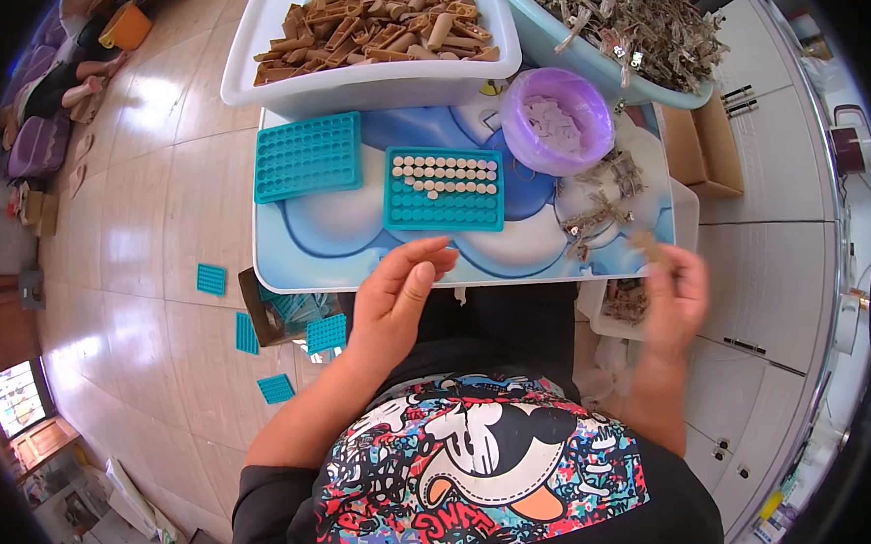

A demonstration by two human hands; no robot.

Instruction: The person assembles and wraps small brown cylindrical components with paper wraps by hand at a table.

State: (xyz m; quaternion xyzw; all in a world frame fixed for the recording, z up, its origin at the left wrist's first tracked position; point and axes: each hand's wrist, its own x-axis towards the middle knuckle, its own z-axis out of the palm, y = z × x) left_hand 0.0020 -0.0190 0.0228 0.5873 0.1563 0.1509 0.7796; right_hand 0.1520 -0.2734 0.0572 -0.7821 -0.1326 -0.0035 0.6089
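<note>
Near the table's front edge, my left hand [402, 288] is held with fingers stretched and thumb apart, nothing seen in it. Just beyond it lies a teal tray with round wells [393, 214], its upper rows filled with small pale discs [446, 174]. At the right edge of the table, my right hand [677, 302] pinches a small brown piece [646, 246], blurred by motion. Dried brownish plant-like bits [596, 219] lie on the table beside that hand. Behind them stands a purple-lined tub [602, 118] with pale flat pieces inside.
Another teal tray [309, 157] sits at the table's left. A white bin [256, 26] of brown pieces and a pale blue basin [652, 90] of dried stalks stand behind. Small teal trays [211, 279] lie on the floor near a cardboard box [252, 307]. White cabinets [760, 279] line the right.
</note>
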